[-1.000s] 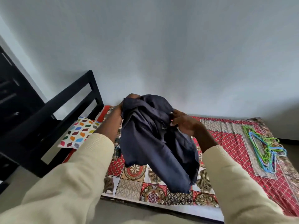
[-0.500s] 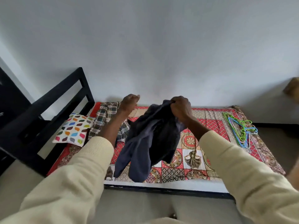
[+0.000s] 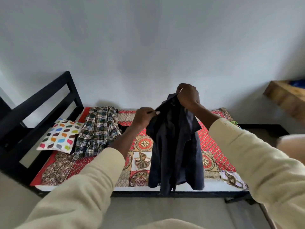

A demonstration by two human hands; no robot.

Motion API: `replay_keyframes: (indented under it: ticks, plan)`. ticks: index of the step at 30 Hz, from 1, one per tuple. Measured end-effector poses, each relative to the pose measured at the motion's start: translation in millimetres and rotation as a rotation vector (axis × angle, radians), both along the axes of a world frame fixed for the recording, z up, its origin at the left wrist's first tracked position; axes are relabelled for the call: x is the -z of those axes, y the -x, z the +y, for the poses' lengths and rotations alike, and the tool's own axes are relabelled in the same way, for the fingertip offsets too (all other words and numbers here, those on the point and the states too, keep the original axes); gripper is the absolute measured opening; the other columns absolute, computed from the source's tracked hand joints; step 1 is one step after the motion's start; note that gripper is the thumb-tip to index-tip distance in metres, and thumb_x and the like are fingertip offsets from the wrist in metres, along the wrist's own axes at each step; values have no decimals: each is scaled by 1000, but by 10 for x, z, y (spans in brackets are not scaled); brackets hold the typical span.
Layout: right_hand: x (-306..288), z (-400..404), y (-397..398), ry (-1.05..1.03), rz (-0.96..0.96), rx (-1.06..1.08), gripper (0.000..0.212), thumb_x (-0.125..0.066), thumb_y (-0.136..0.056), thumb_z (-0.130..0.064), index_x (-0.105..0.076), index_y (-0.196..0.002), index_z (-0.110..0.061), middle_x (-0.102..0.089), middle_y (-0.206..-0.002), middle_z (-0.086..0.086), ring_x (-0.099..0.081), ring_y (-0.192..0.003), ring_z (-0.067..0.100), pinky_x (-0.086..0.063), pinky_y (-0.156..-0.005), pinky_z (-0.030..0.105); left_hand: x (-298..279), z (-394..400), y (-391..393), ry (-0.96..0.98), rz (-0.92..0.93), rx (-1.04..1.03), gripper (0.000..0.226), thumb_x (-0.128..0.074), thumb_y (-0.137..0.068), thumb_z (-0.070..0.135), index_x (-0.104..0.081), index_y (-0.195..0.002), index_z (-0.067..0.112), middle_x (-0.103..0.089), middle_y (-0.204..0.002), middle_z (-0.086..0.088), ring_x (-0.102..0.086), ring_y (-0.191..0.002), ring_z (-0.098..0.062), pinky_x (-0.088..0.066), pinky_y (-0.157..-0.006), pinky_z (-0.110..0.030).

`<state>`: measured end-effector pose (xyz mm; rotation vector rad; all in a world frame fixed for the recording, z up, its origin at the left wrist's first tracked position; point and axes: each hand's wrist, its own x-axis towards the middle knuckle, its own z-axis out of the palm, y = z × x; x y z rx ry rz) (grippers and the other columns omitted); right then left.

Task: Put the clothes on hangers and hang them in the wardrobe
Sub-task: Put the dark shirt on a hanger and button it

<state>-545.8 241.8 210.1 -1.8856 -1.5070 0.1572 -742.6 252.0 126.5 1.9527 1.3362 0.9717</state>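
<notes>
A dark navy shirt (image 3: 175,152) hangs full length in front of me, above the bed. My right hand (image 3: 188,96) grips its top near the collar, raised highest. My left hand (image 3: 145,117) pinches the shirt's left shoulder edge, a little lower. A plaid checked shirt (image 3: 99,131) lies crumpled on the bed to the left, untouched. The coloured hangers are almost hidden behind my right sleeve; only a green tip (image 3: 234,122) shows. No wardrobe is in view.
The bed (image 3: 142,162) has a red patterned cover and a black frame with a headboard (image 3: 41,103) at left. A spotted pillow (image 3: 61,136) lies by the headboard. A wooden shelf (image 3: 285,96) juts out at far right. Grey floor lies below.
The navy shirt went from a bunched bundle to hanging straight down. My right hand rose with it and my left hand took hold of its shoulder edge. The view pulled back from the bed.
</notes>
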Motion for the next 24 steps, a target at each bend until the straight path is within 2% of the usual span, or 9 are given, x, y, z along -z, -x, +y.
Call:
replay_keyframes:
  ticks: [2, 4, 7, 10, 13, 18, 21, 23, 24]
  plan:
    - [75, -146, -251, -107, -239, -31, 23, -53, -74, -3, -71, -85, -13, -57, -107, 13, -55, -97, 35, -44, -78, 35, -92, 57, -104, -103, 139, -9, 24, -65, -93, 24, -66, -81, 4, -64, -75, -11, -59, -73, -25, -32, -62, -30]
    - [240, -244, -520, -225, -595, -112, 16, -60, -72, -5, -68, -86, -5, -55, -104, 18, -53, -93, 37, -43, -76, 39, -195, 101, -245, -207, 256, -81, 18, -51, -99, 21, -57, -100, 4, -66, -91, -18, -61, -86, -37, -34, -67, -33]
    - [583, -334, -924, -188, -831, -180, 40, -78, -67, -2, -65, -105, -3, -59, -95, 17, -59, -81, 36, -49, -68, 38, -363, 105, -472, -338, 331, -203, 22, -41, -102, 19, -44, -117, 3, -67, -90, -24, -63, -83, -46, -35, -65, -38]
    - [788, -403, -1166, -59, -815, -215, 68, -68, -76, 4, -45, -139, 4, -61, -102, 21, -63, -86, 40, -53, -71, 43, -472, 120, -627, -381, 397, -255, 30, -43, -102, 22, -39, -127, 5, -68, -90, -24, -63, -83, -47, -35, -65, -39]
    - [759, -465, -1340, 33, -697, -102, 68, -48, -88, 3, -22, -150, 0, -57, -110, 21, -64, -90, 42, -48, -69, 46, -500, 115, -715, -320, 411, -264, 33, -47, -101, 22, -37, -128, 6, -68, -94, -23, -63, -87, -46, -35, -67, -39]
    - [649, -462, -1404, 45, -301, 66, 33, -41, -87, -2, -30, -118, -8, -58, -88, 21, -58, -74, 43, -37, -61, 40, -467, 96, -731, -173, 361, -34, 27, -53, -94, 15, -39, -116, 13, -54, -66, -4, -53, -66, -32, -34, -63, -34]
    - [589, -440, -1413, 126, -380, -186, 32, -43, -81, -1, -38, -107, -18, -55, -87, 16, -56, -75, 39, -42, -63, 41, -450, 68, -696, -32, 457, 225, 19, -50, -84, 1, -55, -88, 19, -54, -64, 6, -52, -65, -22, -41, -66, -33]
    - [566, -418, -1462, 223, -511, -324, 42, -43, -79, -2, -54, -114, -23, -52, -90, 12, -60, -82, 40, -49, -69, 43, -422, 67, -666, 59, 637, 223, 31, -46, -73, -3, -67, -69, 20, -66, -73, 3, -59, -73, -22, -46, -69, -33]
    - [553, -423, -1475, 269, -577, -341, 44, -44, -81, -2, -60, -116, -23, -55, -93, 12, -62, -87, 41, -51, -73, 42, -415, 56, -666, 88, 716, 176, 31, -48, -74, -2, -71, -71, 18, -71, -81, -1, -62, -78, -23, -47, -69, -32]
